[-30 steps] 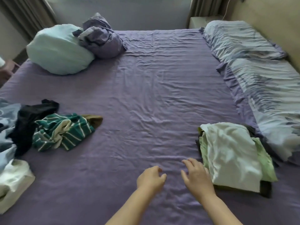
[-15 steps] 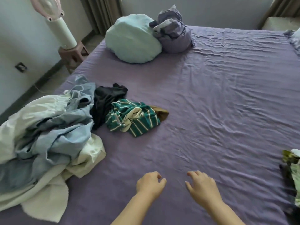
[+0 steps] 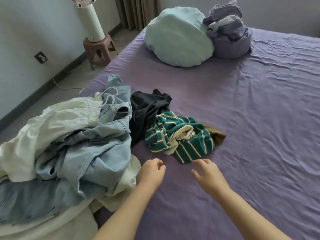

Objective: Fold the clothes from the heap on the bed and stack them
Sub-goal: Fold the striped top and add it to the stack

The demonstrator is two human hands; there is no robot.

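The heap (image 3: pixel 69 149) of denim and white stuff sits at the bed's (image 3: pixel 259 135) left edge, with the green striped shirt (image 3: pixel 180 141) just right of it, touching a dark garment (image 3: pixel 147 110). Compared to half a second ago, both hands have moved up close: left hand (image 3: pixel 151 172) loosely curled, holding nothing, right hand (image 3: pixel 207 175) fingers spread, almost at the shirt's hem. Folded pile has slipped out of view. Loads of bare purple sheet to the right.

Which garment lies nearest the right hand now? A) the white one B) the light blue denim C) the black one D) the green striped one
D: the green striped garment has its near edge just beyond the right hand; the rest of the heap lies farther left.
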